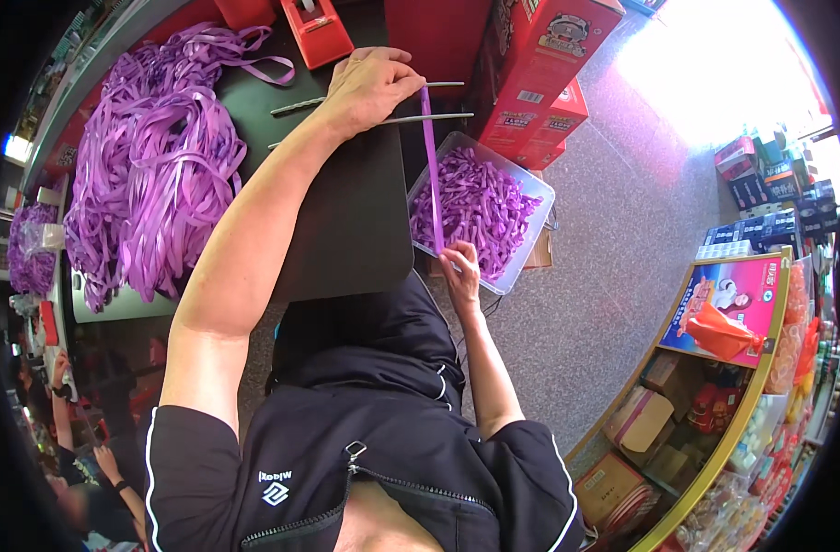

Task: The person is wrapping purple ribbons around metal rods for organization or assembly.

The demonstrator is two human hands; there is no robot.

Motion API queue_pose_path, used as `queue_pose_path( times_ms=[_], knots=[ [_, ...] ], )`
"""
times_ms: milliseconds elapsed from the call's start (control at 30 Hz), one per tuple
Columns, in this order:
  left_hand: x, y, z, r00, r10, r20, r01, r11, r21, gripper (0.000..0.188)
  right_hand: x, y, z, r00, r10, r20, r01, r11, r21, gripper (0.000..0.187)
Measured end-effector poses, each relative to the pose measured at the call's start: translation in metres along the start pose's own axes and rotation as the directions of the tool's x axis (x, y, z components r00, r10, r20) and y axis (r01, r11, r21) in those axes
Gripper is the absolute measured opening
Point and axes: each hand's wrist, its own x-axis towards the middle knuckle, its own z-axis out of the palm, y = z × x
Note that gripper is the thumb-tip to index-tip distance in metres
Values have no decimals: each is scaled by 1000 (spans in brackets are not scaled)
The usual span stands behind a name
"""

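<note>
A purple ribbon strip (434, 175) is stretched between my two hands, past the table's right edge. My left hand (369, 87) pinches its upper end beside two thin metal rods (429, 118), which jut out over that edge. Lower down, my right hand (460, 270) has its fingertips closed on the ribbon's other end. Behind the strip sits a clear plastic bin (541, 213) full of short folded purple ribbon pieces (484, 207). On the left of the table lies a big heap of long purple ribbons (158, 156).
The dark tabletop (346, 221) carries a red tape dispenser (317, 32) at the back. Red cartons (530, 110) are stacked behind the bin. A shelf unit (678, 396) with boxes and packaged goods stands at the right. Other people's arms (116, 474) show at the far left.
</note>
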Motion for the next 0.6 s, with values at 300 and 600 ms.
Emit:
queue_pose_path(
  times_ms=[300,600],
  knots=[
    [1,-5,3,999,21,-32,-21,1000,-4,30,-39,-122,-86,989,-85,124,77,995,68,19],
    [-1,-4,7,997,18,-69,-20,999,-26,26,12,-228,-98,906,-413,92,391,900,190,26]
  ],
)
